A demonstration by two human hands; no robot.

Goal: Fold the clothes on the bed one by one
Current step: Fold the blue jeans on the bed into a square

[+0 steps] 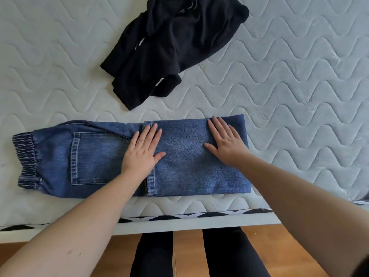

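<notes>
Pressing flat on blue jeans (119,156) with both hands, near edge of white quilted mattress (299,86). Left hand (142,150) palm-down at the hem of the folded-over leg section, fingers straight and slightly spread, thumb out to the side, gripping nothing. Right hand (225,140) palm-down on the same folded section toward the jeans' right end, fingers straight and fanned, nothing pinched. Jeans lying lengthwise along the mattress edge, elastic waistband (26,158) at far left end, back pocket (97,156) just left of left hand. Black garment (173,47) crumpled farther in on the mattress, beyond the jeans, apart from them. Wooden floor (187,252) and black-clad legs (151,256) below the mattress edge.
</notes>
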